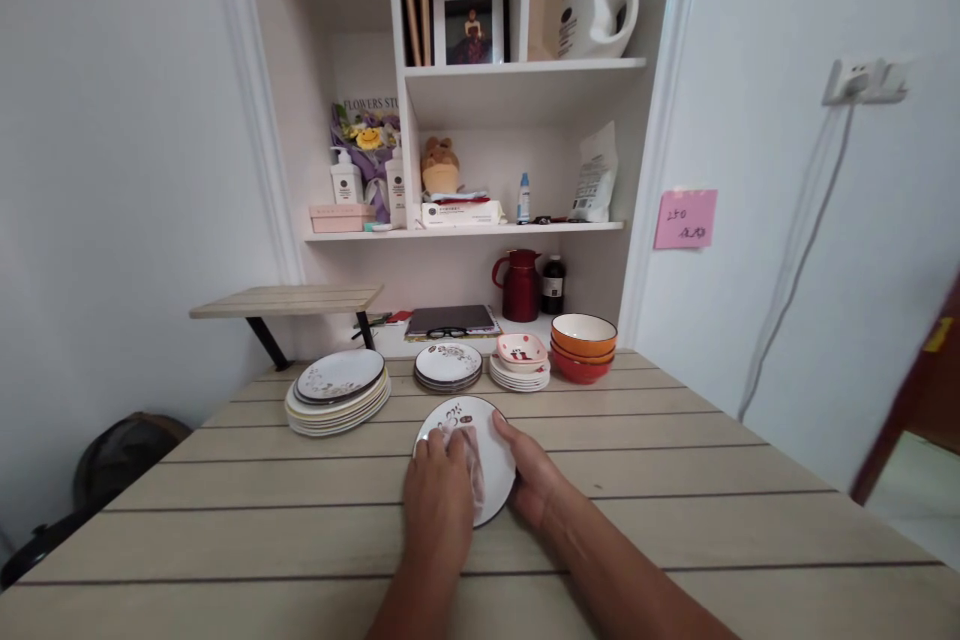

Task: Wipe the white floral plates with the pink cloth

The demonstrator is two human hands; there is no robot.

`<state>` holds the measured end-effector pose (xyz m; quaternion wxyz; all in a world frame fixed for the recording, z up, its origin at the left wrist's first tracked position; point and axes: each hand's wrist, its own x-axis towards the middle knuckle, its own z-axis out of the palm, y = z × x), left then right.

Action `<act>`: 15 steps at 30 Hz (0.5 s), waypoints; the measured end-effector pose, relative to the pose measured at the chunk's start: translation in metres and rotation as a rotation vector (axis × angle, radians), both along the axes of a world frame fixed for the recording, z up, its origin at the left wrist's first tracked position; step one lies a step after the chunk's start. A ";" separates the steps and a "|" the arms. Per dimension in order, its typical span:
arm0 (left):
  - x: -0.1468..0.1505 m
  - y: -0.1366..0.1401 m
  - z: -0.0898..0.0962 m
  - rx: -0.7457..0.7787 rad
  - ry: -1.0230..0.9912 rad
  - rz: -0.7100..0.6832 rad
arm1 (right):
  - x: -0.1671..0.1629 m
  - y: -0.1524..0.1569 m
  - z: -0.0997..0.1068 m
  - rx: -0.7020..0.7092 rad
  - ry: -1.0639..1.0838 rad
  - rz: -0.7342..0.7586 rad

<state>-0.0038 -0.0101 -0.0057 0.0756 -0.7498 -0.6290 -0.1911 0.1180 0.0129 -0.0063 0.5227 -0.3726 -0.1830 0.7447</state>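
Observation:
A white plate [495, 485] with a dark rim and a brown flower print is in front of me, just above or on the wooden table. My right hand [531, 468] grips its right edge, thumb on top and fingers underneath. Pressed onto the plate's face is a pale pinkish cloth [472, 460], held under the bent fingers of my left hand [439, 485]. Part of the cloth is hidden by that hand. Just beyond lies a short stack of similar plates [448, 363].
Larger plates [337, 400] are stacked at the left. Small dishes [520, 365] and nested orange and red bowls [583, 348] stand at the back right. A raised wooden shelf [289, 300] overhangs the back left. Behind are a dark red jug [520, 285] and a shelving unit [480, 233].

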 end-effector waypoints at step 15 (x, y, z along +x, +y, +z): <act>0.000 0.001 0.000 0.100 -0.144 0.004 | 0.000 -0.003 0.002 0.059 -0.008 0.116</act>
